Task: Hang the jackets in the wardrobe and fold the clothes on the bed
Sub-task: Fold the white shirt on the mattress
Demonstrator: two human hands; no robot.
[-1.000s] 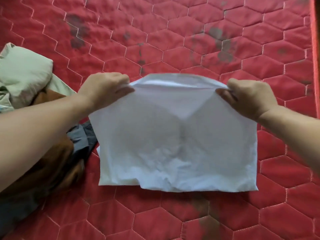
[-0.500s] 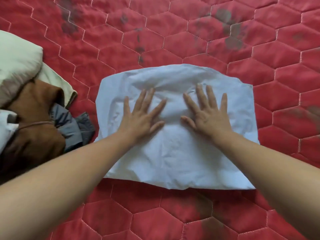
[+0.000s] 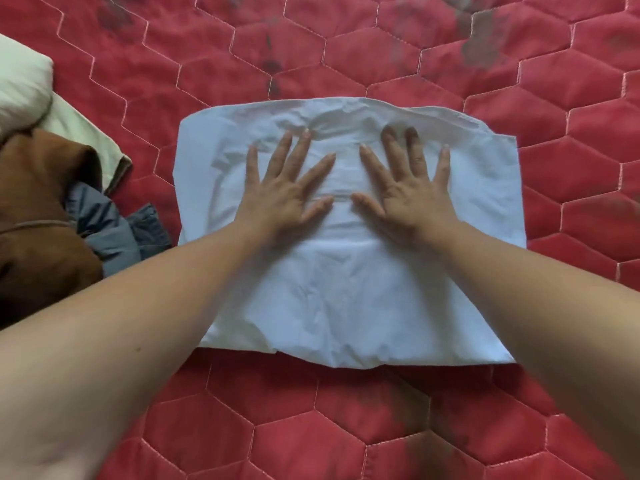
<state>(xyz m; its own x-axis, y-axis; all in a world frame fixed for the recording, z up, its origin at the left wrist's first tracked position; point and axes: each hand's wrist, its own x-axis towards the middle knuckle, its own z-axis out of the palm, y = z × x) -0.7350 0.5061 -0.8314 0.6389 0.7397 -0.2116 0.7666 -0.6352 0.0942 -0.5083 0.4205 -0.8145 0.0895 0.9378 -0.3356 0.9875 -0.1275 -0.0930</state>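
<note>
Red quilted bedspread underneath. White folded garment lies flat at centre. Left hand and right hand press it, fingers spread, palms side by side. Likely light, limp, crease-prone; best pinched at far corners. Unfolded clothes pile at left.

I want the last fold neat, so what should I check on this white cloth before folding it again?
1. White cloth flat on the quilt: ok.
2. Left hand flat on it: ok.
3. Right hand flat on it: ok.
4. Far edge smooth: not ok, creased.
5. Grey garment clear of the cloth's left edge: cannot tell.
6. Layers underneath aligned: cannot tell.
</note>
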